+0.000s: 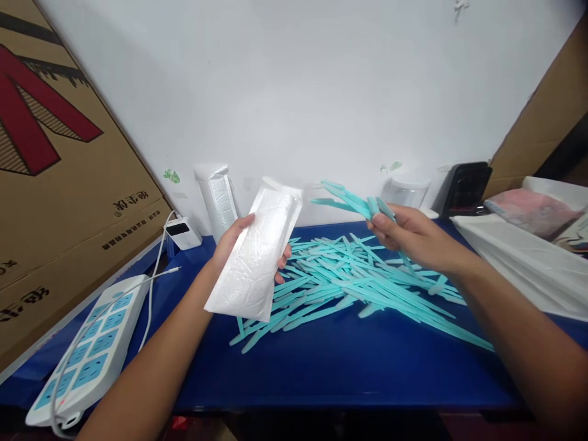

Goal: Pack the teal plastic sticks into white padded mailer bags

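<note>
My left hand (233, 240) is closed around a white padded envelope (257, 251), which is tilted with its narrow top edge up and to the right. In my right hand (404, 233), thumb and fingers pinch several slim turquoise eyebrow razors (349, 199), fanned out toward the left. Below both hands, a loose pile of the same turquoise razors (340, 275) spreads over the blue table (331, 373). The envelope and my left fingers hide the pile's left part. I cannot see whether anything is inside the envelope.
Another silvery-white padded envelope (217, 196) leans on the wall. To the left are a white power strip (98, 343) with a cable, a small white device (184, 233) and a large cardboard box (59, 159). A clear round container (408, 187), a black tray-like object (467, 187) and white packaging (519, 263) stand right.
</note>
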A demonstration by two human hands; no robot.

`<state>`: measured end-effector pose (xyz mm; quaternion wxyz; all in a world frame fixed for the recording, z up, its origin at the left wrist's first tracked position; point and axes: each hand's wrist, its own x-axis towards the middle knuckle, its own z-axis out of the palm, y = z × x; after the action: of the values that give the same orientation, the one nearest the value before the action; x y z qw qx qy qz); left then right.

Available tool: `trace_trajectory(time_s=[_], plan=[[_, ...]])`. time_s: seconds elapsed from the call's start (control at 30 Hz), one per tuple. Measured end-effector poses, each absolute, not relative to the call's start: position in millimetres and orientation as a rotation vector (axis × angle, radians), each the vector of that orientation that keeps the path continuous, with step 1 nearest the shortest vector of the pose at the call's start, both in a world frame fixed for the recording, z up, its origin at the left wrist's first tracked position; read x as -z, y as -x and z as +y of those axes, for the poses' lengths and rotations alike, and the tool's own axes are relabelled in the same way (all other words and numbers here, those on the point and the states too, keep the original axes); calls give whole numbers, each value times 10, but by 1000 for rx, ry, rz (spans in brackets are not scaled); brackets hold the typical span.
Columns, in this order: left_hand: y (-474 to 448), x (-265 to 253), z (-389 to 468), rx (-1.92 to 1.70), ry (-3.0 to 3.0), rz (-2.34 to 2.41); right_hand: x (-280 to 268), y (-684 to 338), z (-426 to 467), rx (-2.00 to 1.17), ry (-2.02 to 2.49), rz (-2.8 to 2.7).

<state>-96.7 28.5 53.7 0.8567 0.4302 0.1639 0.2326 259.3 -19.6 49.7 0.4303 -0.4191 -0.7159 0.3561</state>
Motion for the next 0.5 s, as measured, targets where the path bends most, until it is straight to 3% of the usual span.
trace_trajectory(time_s=[0.5], plan=[[1073, -393, 477, 262, -571, 131, -579, -2643, -215, -832, 1110, -2146]])
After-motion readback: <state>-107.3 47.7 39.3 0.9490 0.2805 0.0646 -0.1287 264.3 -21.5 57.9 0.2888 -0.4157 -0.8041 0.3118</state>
